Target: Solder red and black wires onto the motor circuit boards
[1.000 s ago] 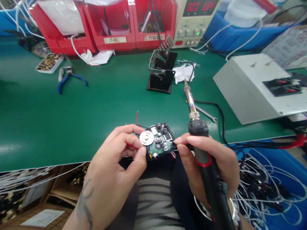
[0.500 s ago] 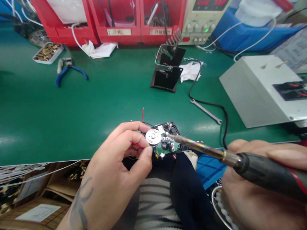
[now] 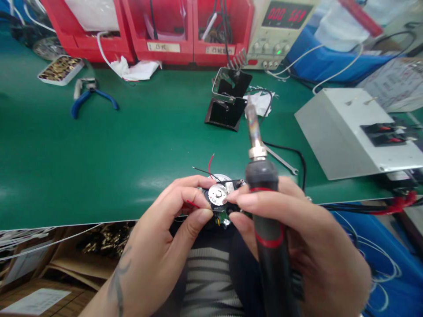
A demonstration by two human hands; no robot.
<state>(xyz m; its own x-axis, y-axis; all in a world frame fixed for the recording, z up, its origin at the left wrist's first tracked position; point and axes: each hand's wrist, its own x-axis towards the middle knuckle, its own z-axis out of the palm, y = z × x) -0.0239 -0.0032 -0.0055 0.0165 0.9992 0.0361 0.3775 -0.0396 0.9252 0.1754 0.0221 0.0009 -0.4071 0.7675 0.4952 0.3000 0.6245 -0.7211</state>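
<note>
A small green circuit board (image 3: pixel 222 207) in a black shell, with a round silver disc and thin red and black wires, is held at the near edge of the green bench. My left hand (image 3: pixel 165 242) pinches its left side with thumb and fingers. My right hand (image 3: pixel 297 237) grips a black soldering iron (image 3: pixel 261 193) with a red ring. The iron's metal tip points up and away from the board. My right fingertips also touch the board's right side and hide part of it.
A black iron stand (image 3: pixel 228 103) is on the green mat (image 3: pixel 132 145) behind the board, with a thin spanner (image 3: pixel 280 159) to its right. Blue pliers (image 3: pixel 89 99) and a tray of brass parts (image 3: pixel 59 69) lie far left. Red bins (image 3: pixel 165 31), a power supply (image 3: pixel 280 31) and a white box (image 3: pixel 353 132) line the back and right.
The soldering iron's tip, which rested on the board half a second ago, has swung up and away. My right hand has moved in and now touches the board's right side.
</note>
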